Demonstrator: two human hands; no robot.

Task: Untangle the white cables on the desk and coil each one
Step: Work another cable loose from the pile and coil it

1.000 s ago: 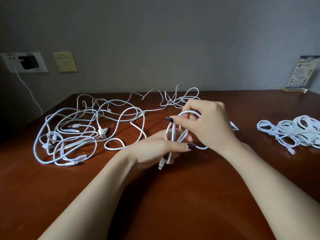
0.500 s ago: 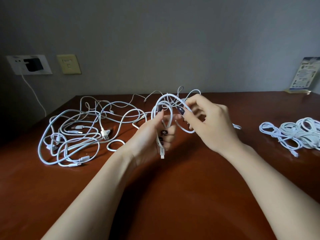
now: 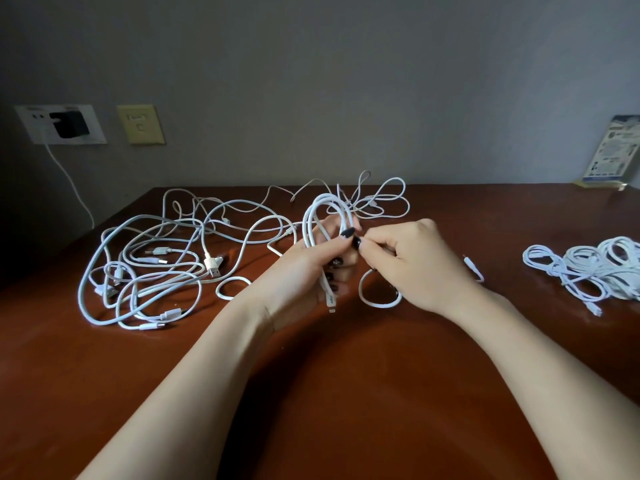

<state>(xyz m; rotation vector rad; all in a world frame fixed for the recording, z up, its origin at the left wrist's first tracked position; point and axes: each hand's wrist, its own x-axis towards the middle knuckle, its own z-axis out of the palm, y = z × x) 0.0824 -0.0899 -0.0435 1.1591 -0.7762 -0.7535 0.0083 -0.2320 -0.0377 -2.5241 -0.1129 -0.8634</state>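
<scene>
So the cable being worked on, the half-coiled cable [image 3: 327, 211], is up off the desk [image 3: 346, 393] at centre, bunched into a few tall loops. The left hand [image 3: 304, 271] has its fingers curled round the lower part of the bundle, with one plug end [image 3: 331, 301] dangling out the bottom. The right hand [image 3: 415, 268] is just to the right of it, thumb and forefinger pinched tight on the free run of the same cable, right by the left thumb. That slack droops into a loose loop [image 3: 377, 299] on the wood underneath. If it were me, I'd feed each new turn over the top at the same size as the others and let the cable roll a bit between the pinching fingers so it doesn't kink. I'd also clamp the stack with the left thumb, or the loops will spring apart (these rubbery ones love doing that). The big tangle [image 3: 149, 268] waiting its turn sprawls over the left side of the desk, with a smaller snarl [image 3: 377, 199] at the far edge. The finished coils [image 3: 595, 268] are piled well apart at the right. The surface is glossy reddish-brown wood, so things probably slide easily. The room's dim, with a plain grey wall [image 3: 346, 81]. Far left there's a socket plate with a black adapter [image 3: 69, 124] and a yellowish plate [image 3: 140, 124] beside it, and a printed card [image 3: 616, 150] leans up at the far right.
</scene>
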